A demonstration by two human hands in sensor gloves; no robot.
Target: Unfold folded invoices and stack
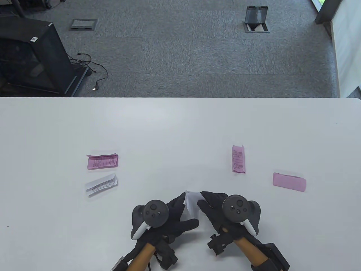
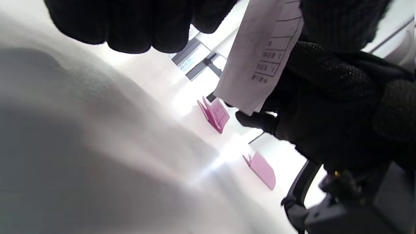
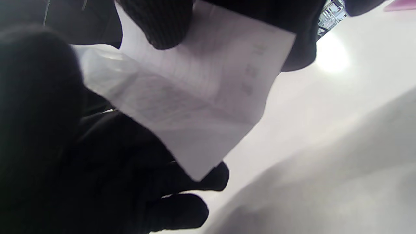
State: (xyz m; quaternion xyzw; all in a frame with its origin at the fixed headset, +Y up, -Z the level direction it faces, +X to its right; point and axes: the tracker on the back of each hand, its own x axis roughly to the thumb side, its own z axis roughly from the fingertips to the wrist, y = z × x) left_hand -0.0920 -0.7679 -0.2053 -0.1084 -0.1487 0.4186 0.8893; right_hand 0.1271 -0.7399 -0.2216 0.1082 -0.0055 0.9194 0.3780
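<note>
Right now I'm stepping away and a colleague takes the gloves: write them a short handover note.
Left hand and right hand: both grip one white invoice between them, lifted near the front table edge, partly opened.
Still folded on the table: pink invoice and white invoice at left, upright pink invoice and flat pink invoice at right.
Done: no stack visible yet.
Left: finish this one, lay it flat, unfold the other four onto it.

White invoice (image 1: 191, 203), partly unfolded, held up near centre. Left: folded pink slip (image 1: 102, 161), folded white slip (image 1: 101, 185) nearer. Right: folded pink strip (image 1: 238, 159), folded pink sheet (image 1: 289, 182) farther right.
</note>
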